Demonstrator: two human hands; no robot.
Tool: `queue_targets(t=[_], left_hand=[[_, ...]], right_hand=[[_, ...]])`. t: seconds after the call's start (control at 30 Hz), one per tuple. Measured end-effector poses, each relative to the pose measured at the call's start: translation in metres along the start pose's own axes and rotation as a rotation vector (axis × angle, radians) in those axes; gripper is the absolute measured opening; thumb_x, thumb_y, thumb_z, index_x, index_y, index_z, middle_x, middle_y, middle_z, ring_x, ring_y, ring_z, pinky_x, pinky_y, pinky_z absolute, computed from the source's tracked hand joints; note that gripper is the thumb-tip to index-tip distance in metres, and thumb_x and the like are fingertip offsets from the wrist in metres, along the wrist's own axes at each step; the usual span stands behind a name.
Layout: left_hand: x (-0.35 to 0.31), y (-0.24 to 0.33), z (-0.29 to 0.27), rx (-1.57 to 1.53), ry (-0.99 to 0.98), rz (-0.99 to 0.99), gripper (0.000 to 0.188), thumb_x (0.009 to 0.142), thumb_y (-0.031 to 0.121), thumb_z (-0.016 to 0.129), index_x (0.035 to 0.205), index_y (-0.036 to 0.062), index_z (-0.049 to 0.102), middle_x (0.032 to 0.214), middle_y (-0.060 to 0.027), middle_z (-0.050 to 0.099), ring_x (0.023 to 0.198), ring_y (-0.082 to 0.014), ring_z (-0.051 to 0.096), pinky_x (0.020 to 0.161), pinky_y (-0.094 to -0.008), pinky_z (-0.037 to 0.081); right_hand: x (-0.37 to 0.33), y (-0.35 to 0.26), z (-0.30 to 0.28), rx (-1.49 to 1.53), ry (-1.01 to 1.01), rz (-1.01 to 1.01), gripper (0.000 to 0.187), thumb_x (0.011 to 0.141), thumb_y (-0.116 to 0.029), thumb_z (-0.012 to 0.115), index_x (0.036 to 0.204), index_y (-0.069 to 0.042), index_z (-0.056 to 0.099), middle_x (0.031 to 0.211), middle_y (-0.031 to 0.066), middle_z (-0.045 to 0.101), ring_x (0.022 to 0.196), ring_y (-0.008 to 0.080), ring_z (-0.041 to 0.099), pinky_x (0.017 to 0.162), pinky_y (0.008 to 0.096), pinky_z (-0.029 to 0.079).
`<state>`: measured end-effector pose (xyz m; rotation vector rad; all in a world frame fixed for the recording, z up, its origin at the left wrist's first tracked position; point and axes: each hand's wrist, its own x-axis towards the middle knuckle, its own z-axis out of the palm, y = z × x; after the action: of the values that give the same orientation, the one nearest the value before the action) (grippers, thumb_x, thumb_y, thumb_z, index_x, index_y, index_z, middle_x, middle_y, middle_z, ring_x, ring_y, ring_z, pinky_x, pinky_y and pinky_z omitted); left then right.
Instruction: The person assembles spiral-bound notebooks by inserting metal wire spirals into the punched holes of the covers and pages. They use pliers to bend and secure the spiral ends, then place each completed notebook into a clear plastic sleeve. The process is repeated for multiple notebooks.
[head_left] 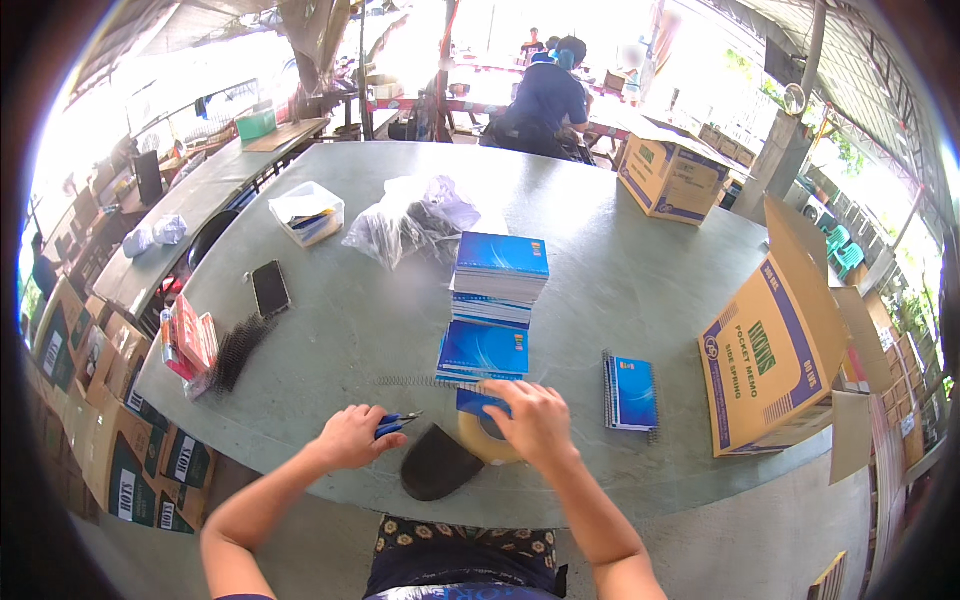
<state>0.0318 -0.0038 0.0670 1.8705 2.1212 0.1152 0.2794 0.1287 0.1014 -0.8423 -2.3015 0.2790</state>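
My left hand [350,437] is closed around blue-handled pliers [398,424], their tip pointing right. My right hand [535,420] pinches a small blue notebook [474,402] by its upper edge. A thin wire spiral [415,381] runs left from that edge. Under the notebook lies a round tan roll [480,440], partly hidden by my right hand. Beside it is a dark rounded pad [438,465]. Just beyond my hands stands a tall stack of blue notebooks [485,350]. To the right lies a small pile of spiral-bound notebooks [632,394].
A large open carton [765,350] stands on the table's right, another carton [672,178] farther back. On the left are a phone [270,288], a bundle of dark wire spirals [240,350] and red boxes [190,340]. A white tub [308,215] and plastic bags [410,225] lie beyond. A person [545,105] bends over behind.
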Motion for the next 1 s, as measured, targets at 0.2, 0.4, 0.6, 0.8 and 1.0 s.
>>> queue_targets(t=[0.2, 0.4, 0.6, 0.8, 1.0], left_hand=[[0.002, 0.018, 0.048, -0.043, 0.499, 0.158, 0.064, 0.079, 0.041, 0.068, 0.128, 0.0038, 0.049, 0.124, -0.0214, 0.046, 0.106, -0.0343, 0.051, 0.094, -0.0425, 0.041], [-0.009, 0.071, 0.023, -0.657, 0.086, 0.047, 0.068, 0.071, 0.016, 0.078, 0.129, 0.0018, 0.046, 0.107, -0.0153, 0.049, 0.101, -0.0289, 0.051, 0.091, -0.0388, 0.042], [-0.002, 0.092, -0.034, -0.773, 0.732, 0.216, 0.04, 0.073, 0.001, 0.071, 0.099, 0.0052, 0.041, 0.089, -0.015, 0.057, 0.074, -0.0291, 0.057, 0.075, -0.0304, 0.048], [0.009, 0.095, -0.034, -0.547, 0.732, 0.459, 0.041, 0.07, -0.001, 0.072, 0.108, 0.002, 0.055, 0.101, -0.0168, 0.064, 0.09, -0.0289, 0.065, 0.079, -0.0327, 0.052], [0.014, 0.087, -0.023, -0.498, 0.565, 0.422, 0.046, 0.072, -0.002, 0.072, 0.115, 0.0031, 0.054, 0.1, -0.0161, 0.065, 0.087, -0.0302, 0.067, 0.076, -0.0349, 0.054]], right_hand=[[-0.034, 0.052, -0.008, 0.848, -0.117, 0.468, 0.021, 0.077, -0.007, 0.075, 0.097, -0.003, 0.069, 0.093, 0.0072, 0.071, 0.085, 0.0112, 0.064, 0.077, 0.0246, 0.05], [-0.043, 0.047, 0.011, 0.941, -0.002, 0.482, 0.019, 0.078, -0.004, 0.075, 0.096, 0.0, 0.07, 0.091, 0.0058, 0.07, 0.082, 0.0096, 0.061, 0.076, 0.0225, 0.049], [-0.045, 0.061, 0.01, 1.016, -0.042, 0.535, 0.023, 0.074, 0.002, 0.075, 0.097, 0.001, 0.07, 0.091, 0.0075, 0.07, 0.081, 0.0114, 0.064, 0.075, 0.024, 0.052], [-0.049, 0.061, 0.012, 1.039, -0.002, 0.491, 0.023, 0.075, 0.001, 0.075, 0.097, 0.001, 0.07, 0.091, 0.0078, 0.07, 0.081, 0.0118, 0.063, 0.075, 0.0237, 0.053], [-0.052, 0.06, 0.009, 1.032, -0.023, 0.526, 0.022, 0.078, -0.007, 0.075, 0.099, -0.002, 0.071, 0.09, 0.0045, 0.07, 0.082, 0.009, 0.061, 0.075, 0.0227, 0.049]])
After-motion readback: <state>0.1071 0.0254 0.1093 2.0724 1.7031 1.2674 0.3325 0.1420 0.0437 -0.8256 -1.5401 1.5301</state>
